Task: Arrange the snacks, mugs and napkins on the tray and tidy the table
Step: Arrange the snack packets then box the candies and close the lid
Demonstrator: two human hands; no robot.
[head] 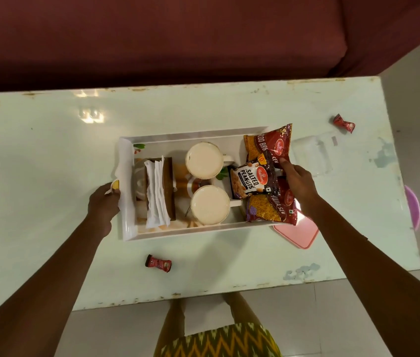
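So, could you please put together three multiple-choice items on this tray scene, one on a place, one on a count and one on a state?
1. Where does the salted peanuts packet lie?
A. on the bare table
B. on the tray, atop the sev packets
C. inside a mug

2. How many mugs stand on the tray?
A. one
B. two
C. four

3. What is the left hand doing?
A. holding the tray's end
B. lifting a napkin
C. resting flat on the table

Answers: 1 B, it overlaps both red packets; 2 B, two cream mugs show; 3 A, its grip wraps the tray's left rim.
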